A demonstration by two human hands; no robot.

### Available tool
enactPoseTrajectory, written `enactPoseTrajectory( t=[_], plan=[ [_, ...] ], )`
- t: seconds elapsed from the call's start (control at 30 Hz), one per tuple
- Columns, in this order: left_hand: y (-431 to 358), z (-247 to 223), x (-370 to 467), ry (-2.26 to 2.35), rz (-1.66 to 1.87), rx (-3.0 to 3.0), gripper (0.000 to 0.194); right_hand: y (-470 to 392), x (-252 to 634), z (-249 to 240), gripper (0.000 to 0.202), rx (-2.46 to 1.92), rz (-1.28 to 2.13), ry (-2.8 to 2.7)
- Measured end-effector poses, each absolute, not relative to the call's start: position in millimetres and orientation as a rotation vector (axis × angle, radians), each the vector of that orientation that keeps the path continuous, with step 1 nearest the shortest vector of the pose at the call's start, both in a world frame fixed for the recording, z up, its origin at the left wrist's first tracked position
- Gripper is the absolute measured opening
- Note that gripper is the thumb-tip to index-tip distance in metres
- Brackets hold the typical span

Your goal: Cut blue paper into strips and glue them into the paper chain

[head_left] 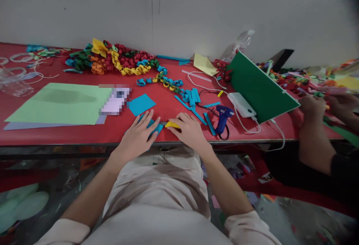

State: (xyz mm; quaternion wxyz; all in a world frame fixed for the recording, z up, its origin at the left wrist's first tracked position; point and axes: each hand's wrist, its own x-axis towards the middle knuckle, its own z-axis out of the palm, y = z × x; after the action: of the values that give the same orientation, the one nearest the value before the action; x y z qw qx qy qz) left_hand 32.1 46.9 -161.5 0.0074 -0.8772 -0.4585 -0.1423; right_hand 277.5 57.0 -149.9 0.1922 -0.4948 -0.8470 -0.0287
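My left hand (pixel 140 134) lies with its fingers spread on blue paper (pixel 157 128) at the table's front edge. Just to the right, my right hand (pixel 188 129) is closed round a yellow cutter (pixel 172 125), whose tip points left toward that paper. A separate blue square (pixel 141 104) rests behind my left hand. Blue paper strips (pixel 198 115) are scattered behind and right of my right hand. Beyond them a blue, yellow and green paper chain (pixel 167 83) runs back toward a colourful heap of chains (pixel 112 60).
A blue glue gun (pixel 222 119), white power bank (pixel 241 104) with cables and leaning green board (pixel 259 88) are at the right. Another person's hands (pixel 313 108) work beyond the board. Light green sheets (pixel 56 104) and a phone (pixel 116 101) lie left.
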Motion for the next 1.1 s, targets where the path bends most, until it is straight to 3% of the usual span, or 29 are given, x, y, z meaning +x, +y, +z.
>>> enactPoseTrajectory(
  t=[1.1],
  plan=[
    [50, -165, 35, -1.493, -0.405, -2.688, 0.067, 83, 229, -156, 0.025, -1.525, -0.129, -2.306]
  ],
)
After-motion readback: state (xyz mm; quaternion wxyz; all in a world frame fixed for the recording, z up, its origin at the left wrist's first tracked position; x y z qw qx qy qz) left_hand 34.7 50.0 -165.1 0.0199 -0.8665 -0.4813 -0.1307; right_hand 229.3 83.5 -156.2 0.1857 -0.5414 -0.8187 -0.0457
